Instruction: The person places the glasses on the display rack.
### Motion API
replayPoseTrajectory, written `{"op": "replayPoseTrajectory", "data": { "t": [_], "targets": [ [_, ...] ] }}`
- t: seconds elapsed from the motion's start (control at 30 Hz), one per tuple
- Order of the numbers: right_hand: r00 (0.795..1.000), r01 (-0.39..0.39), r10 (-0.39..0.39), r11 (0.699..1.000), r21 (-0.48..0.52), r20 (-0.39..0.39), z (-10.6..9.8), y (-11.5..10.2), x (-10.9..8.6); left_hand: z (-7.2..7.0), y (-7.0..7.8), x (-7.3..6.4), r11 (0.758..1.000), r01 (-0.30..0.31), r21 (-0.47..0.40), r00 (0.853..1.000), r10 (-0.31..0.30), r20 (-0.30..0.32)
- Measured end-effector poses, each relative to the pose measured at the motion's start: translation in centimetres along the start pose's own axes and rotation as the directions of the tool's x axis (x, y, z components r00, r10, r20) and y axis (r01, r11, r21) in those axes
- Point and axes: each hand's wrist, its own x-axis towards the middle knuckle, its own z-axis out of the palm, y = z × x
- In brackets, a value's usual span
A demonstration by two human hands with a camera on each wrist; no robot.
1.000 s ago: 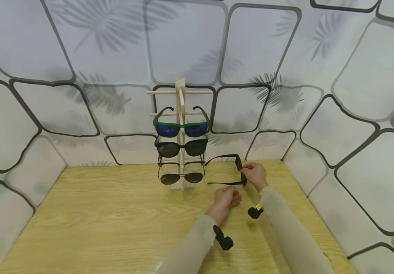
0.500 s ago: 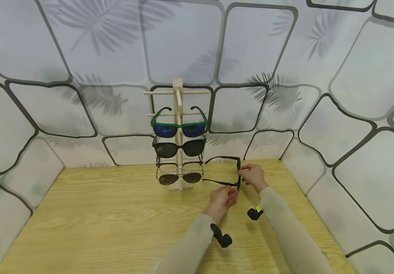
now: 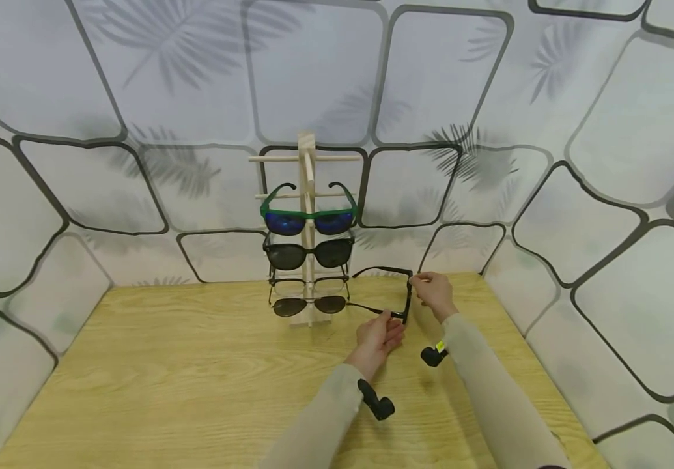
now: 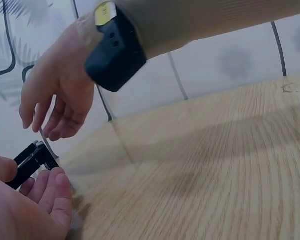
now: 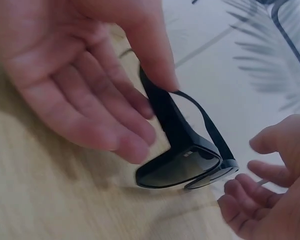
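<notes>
A pair of black sunglasses (image 3: 407,301) stands to the right of the wooden display stand, with both temples unfolded and pointing left. My left hand (image 3: 374,337), palm turned up, pinches the near temple by its hinge. In the right wrist view the thumb of that left hand (image 5: 95,85) lies on one side of the temple and the fingers on the other. Close to the far hinge is my right hand (image 3: 435,293), fingers loosely bent. A small gap shows between the right hand (image 5: 275,185) and the sunglasses (image 5: 180,167) in the right wrist view.
The wooden stand (image 3: 306,146) bears green-framed glasses with blue lenses (image 3: 285,223), black sunglasses (image 3: 287,256), half-rim clear glasses (image 3: 288,281) and dark aviators (image 3: 290,307). Its top peg (image 3: 337,158) carries nothing. Patterned walls (image 3: 635,299) enclose the wood-grain table (image 3: 196,378).
The sunglasses' front has shifted slightly left and turned more upright. My left hand has taken hold of the near temple. My right hand has moved to the far corner and let go.
</notes>
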Motion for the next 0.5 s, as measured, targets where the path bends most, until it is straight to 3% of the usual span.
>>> {"op": "replayPoseTrajectory", "data": {
  "t": [0.2,0.5],
  "targets": [
    [0.999,0.031,-0.030,0.999,-0.041,0.021,0.4,0.6,1.9,-1.0,0.2,-0.2,0.999,0.012,0.033,1.000,-0.011,-0.014],
    [0.992,0.065,-0.066,0.998,0.013,0.111,0.4,2.2,3.1,-2.6,1.0,0.0,0.996,-0.021,0.087,0.999,0.018,0.034]
  ]
}}
